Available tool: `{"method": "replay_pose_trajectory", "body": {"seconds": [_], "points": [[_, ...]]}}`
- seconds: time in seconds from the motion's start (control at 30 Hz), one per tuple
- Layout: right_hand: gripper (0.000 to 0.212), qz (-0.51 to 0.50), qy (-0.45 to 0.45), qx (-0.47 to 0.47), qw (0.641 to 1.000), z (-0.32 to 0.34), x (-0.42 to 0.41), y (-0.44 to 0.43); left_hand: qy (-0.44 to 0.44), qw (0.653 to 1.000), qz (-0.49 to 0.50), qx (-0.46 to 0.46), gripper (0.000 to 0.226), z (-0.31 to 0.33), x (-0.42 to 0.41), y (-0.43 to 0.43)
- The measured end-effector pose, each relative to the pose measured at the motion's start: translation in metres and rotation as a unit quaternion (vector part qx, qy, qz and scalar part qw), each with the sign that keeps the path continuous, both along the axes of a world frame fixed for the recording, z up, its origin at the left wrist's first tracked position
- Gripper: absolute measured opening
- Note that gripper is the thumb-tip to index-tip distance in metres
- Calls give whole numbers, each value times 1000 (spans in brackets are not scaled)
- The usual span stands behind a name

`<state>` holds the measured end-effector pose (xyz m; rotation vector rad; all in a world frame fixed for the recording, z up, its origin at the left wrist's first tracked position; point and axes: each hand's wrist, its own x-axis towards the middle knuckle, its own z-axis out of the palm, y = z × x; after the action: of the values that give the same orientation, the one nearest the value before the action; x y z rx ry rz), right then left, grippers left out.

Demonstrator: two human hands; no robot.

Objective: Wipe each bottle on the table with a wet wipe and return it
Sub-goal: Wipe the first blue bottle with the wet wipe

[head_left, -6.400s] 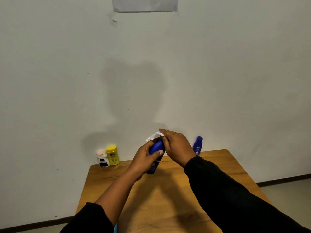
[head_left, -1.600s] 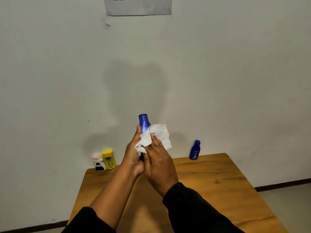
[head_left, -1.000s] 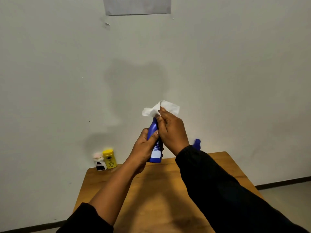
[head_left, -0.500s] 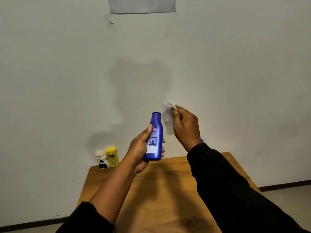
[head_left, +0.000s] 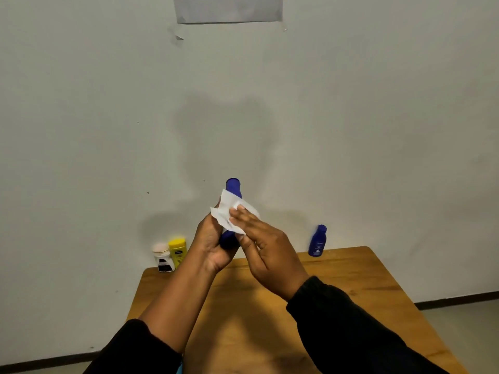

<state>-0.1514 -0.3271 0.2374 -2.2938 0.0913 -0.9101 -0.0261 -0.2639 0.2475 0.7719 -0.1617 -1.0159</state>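
Note:
My left hand (head_left: 213, 247) grips a tall blue bottle (head_left: 233, 188) upright above the wooden table (head_left: 351, 287). Only the bottle's cap end and a strip of its lower body show. My right hand (head_left: 267, 249) presses a white wet wipe (head_left: 228, 211) flat against the bottle's side with straight fingers. A small blue bottle (head_left: 317, 241) stands at the table's back right. A yellow bottle (head_left: 178, 251) and a white bottle with a black label (head_left: 163, 259) stand together at the back left.
The table stands against a pale wall. A sheet of paper (head_left: 229, 8) is taped high on the wall. Grey floor (head_left: 464, 327) shows to the right of the table.
Half a second ago my right hand held the wipe apart from the bottle, to its right. Now the wipe lies pressed on the bottle, and both hands are lower.

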Motion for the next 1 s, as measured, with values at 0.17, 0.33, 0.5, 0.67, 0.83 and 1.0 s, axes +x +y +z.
{"method": "replay_pose_trajectory", "body": {"seconds": [0.17, 0.33, 0.5, 0.67, 0.83, 1.0], "points": [[41, -46, 17, 20, 999, 15, 14, -19, -1, 1000, -19, -14, 34, -3, -7, -1], [40, -74, 22, 65, 995, 30, 25, -25, 25, 997, -54, -49, 33, 1, -14, -4], [41, -10, -11, 75, 997, 3, 9, 5, 21, 999, -41, -19, 25, 3, -5, 1], [28, -101, -100, 391, 909, 12, 10, -5, 3, 999, -51, 13, 45, 5, -5, 1], [27, -179, -69, 576, 794, 19, 5, -36, 3, 998, -65, 11, 51, 3, -7, 4], [15, -92, -76, 650, 750, 20, 3, -33, -6, 997, -76, -2, 58, 1, -14, 2]]}}
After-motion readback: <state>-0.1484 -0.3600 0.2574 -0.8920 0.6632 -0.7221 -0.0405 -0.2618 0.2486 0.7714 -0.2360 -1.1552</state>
